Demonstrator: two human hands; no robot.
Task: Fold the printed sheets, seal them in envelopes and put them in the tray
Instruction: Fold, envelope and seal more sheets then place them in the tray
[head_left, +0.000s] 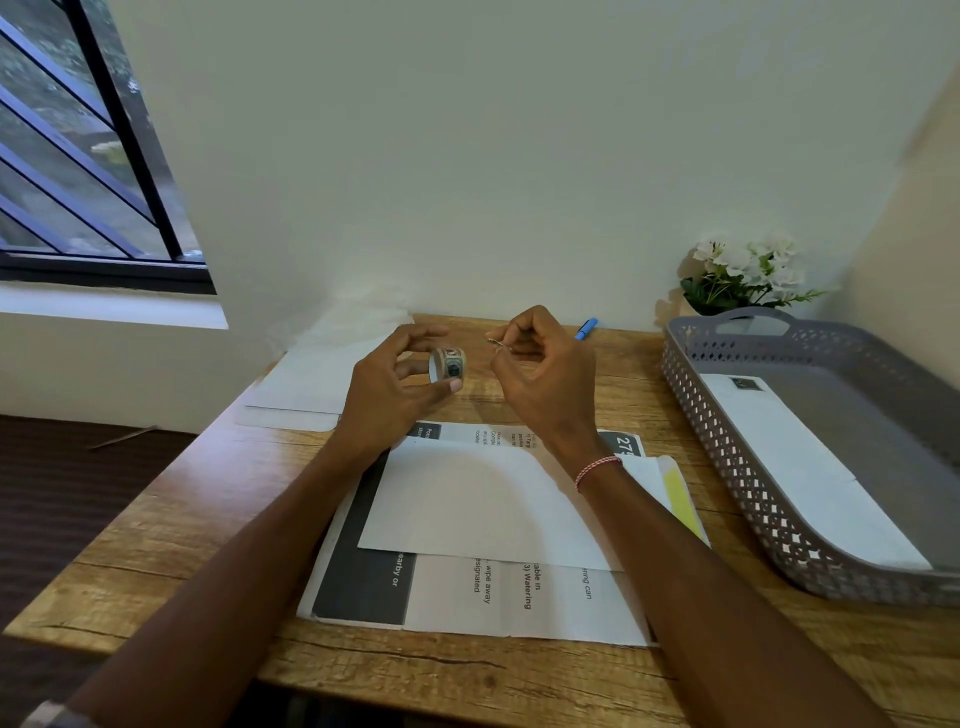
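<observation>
Near: stack of black-and-white printed paper sheets (467, 597) flat on wooden table (182, 545), plain white rectangular envelope (467, 499) on top, long axis left-right. Beyond: left hand (395, 379) grips small roll of stamp-like stickers (448, 364); right hand (540, 364) pinches tiny peeled sticker (496, 343), envelope lying nearward and below. Right: grey perforated plastic tray (727, 467) holds one stamped white envelope (795, 467).

A white envelope (467, 499) and both forearms cover the middle of the printed sheets (519, 597), leaving scraps of text; a number starting 27 is cut short by the right wrist. The right hand (545, 374) pinches a thin sliver (496, 343), too small to identify. The left hand (389, 384) grips a small roll (448, 364) whose print is unreadable. A blue pen (587, 328) is mostly hidden behind the right hand. The grey tray (727, 441) runs off the right edge. Pale sheets (311, 374) behind the left hand are blurred.
</observation>
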